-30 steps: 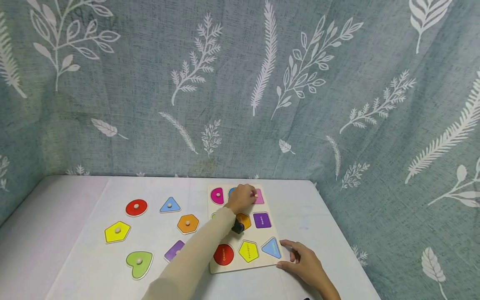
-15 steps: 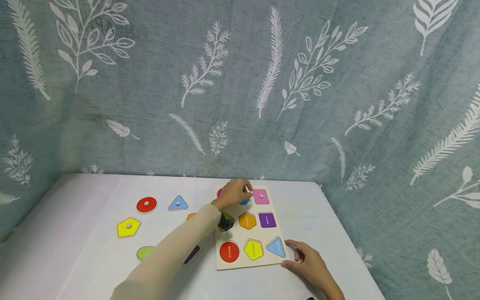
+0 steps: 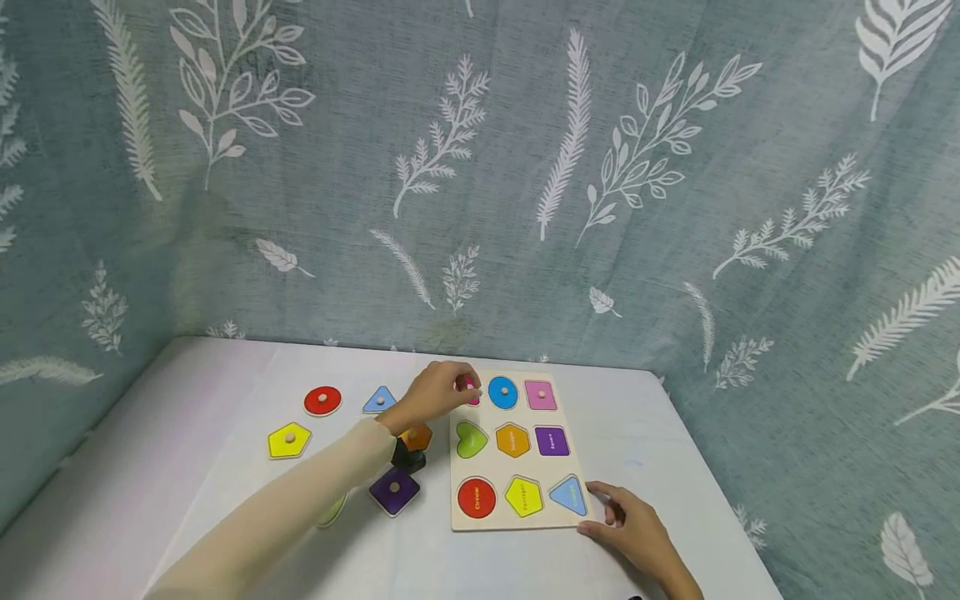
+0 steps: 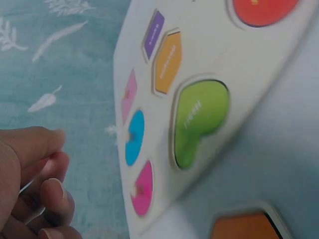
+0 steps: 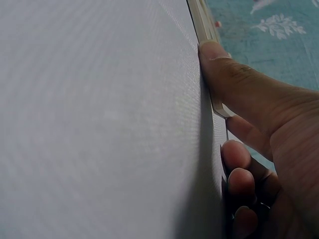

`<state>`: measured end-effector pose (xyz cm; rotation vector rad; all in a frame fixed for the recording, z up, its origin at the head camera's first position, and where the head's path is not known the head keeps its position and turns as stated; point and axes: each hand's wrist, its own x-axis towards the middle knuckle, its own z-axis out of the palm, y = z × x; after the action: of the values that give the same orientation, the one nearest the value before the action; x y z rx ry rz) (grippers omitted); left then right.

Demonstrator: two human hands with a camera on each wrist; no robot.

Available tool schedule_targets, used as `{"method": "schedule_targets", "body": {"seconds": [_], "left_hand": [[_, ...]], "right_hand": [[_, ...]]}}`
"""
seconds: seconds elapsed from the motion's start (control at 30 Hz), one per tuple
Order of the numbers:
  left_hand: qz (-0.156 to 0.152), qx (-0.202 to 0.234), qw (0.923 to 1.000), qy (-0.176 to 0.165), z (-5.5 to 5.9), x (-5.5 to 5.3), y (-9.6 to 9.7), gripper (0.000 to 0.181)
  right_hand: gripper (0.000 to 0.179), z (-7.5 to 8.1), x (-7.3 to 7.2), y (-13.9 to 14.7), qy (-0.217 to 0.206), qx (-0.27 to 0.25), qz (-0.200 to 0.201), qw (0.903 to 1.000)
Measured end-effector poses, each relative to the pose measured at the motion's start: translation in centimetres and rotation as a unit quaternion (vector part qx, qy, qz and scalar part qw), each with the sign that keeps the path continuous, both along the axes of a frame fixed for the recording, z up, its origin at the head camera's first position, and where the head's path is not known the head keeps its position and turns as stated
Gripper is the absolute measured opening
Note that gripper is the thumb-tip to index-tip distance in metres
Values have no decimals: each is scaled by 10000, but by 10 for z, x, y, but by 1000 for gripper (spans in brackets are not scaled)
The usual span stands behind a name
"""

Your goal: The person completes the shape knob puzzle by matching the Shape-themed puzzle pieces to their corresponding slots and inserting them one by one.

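A pale wooden shape-puzzle board (image 3: 495,467) lies on the table with colored recesses. Its far row bears knobbed pieces: a pink square (image 3: 542,395), a blue circle (image 3: 503,392) and a magenta semicircle (image 4: 143,189). My left hand (image 3: 431,393) hovers by the board's far left corner, overlapping the semicircle in the head view. Its fingers are loosely bent and hold nothing in the left wrist view. At the near right corner my right hand (image 3: 633,533) grips the board, with the thumb (image 5: 215,52) against its edge.
Left of the board lie loose knobbed pieces: a red circle (image 3: 322,402), a yellow pentagon (image 3: 289,442), a blue triangle (image 3: 380,400), an orange hexagon (image 3: 416,437) and a purple square (image 3: 394,492). My left sleeve mostly hides a green piece (image 3: 332,512). A patterned curtain (image 3: 525,275) stands behind.
My left hand has drawn away from the pink square and moved left past the blue circle to the semicircle. The right hand stays at the board's corner. The head view has shifted.
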<state>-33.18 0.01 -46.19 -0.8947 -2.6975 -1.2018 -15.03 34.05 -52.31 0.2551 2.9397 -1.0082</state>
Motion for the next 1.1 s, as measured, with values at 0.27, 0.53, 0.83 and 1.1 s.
{"method": "schedule_targets", "body": {"seconds": [0.27,0.53,0.83,1.1], "left_hand": [[164,-52,9998,-121,1,10,-41,8],[334,-114,9994,-45,-4,28,-84,6],[673,67,9977,2,-11,48,-130,5],[1001,-79,9949,78,-16,57,-161,5]], "right_hand": [[74,1,1,2,-3,-8,-16,10000],[74,1,0,2,-59,-16,-27,10000],[73,1,2,1,-76,6,29,10000],[73,2,0,-1,-40,-22,113,9999]]}}
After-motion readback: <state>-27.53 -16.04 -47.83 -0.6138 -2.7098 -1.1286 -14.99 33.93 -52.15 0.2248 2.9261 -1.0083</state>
